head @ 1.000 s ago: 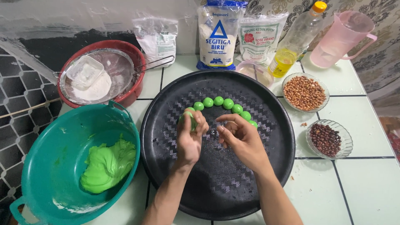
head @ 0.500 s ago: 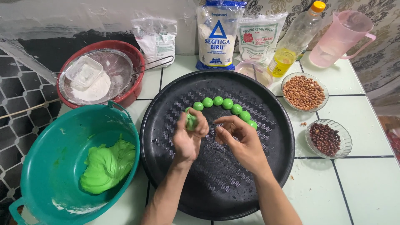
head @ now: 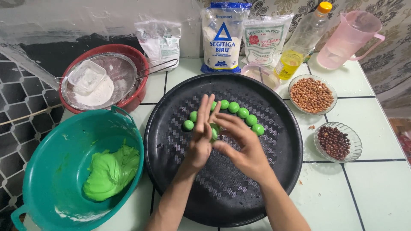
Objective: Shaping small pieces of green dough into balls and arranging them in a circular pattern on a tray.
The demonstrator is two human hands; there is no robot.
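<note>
Both hands are up over the middle of the round black tray (head: 257, 188), palms facing each other: the left hand (head: 201, 141) stands upright with fingers stretched straight, the right hand (head: 244, 147) lies against it with fingers curved, and a small green dough ball (head: 213, 131) is pressed between the two palms, only a sliver of it showing. Neither hand is clenched; both are flat-pressed on that ball. On the tray, from about ten o'clock round to one o'clock of the hands, an arc of finished green balls (head: 238, 109) sits in a row, each just beside the next. Out at nine o'clock, the big teal basin (head: 47, 171) carries a lump of bright green dough (head: 109, 171) low against its right wall. Up at eleven o'clock, a red bowl (head: 135, 100) holds a metal sieve (head: 124, 75) with white flour and a clear square tub (head: 87, 76) resting in it. At twelve o'clock, bags of flour (head: 222, 36) stand against the wall, and a bottle with yellow oil (head: 295, 53) low in it stands at one o'clock, a pink jug (head: 346, 40) beyond. At two o'clock, a glass dish of pale peanuts (head: 311, 95); at three o'clock, a smaller glass dish of dark beans (head: 335, 142), a few stray ones on the white tiles between them.
</note>
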